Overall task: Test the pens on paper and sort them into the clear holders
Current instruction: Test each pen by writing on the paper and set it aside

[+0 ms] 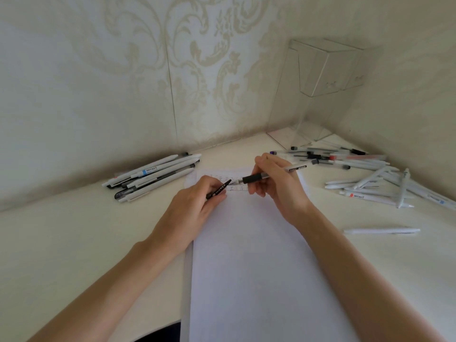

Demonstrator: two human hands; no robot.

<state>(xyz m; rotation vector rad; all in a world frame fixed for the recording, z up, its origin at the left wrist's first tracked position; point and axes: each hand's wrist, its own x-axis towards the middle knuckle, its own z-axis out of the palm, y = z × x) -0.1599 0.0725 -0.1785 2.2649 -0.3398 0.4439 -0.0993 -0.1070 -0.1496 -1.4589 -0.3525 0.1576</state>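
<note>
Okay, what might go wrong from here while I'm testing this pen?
The black cap pinched in your left hand could be dropped or mislaid. With a left pen pile and a right pen pile flanking the paper, the black-grip pen in your right hand could land in the wrong one.

Pale damask-patterned wallpaper (197, 70) covers 2 walls that meet in a corner behind the cream bench (74, 243).

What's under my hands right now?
White paper with rows of test marks. The left hand, holding a black cap, and right hand, holding a pen, hide part of those rows.
</note>
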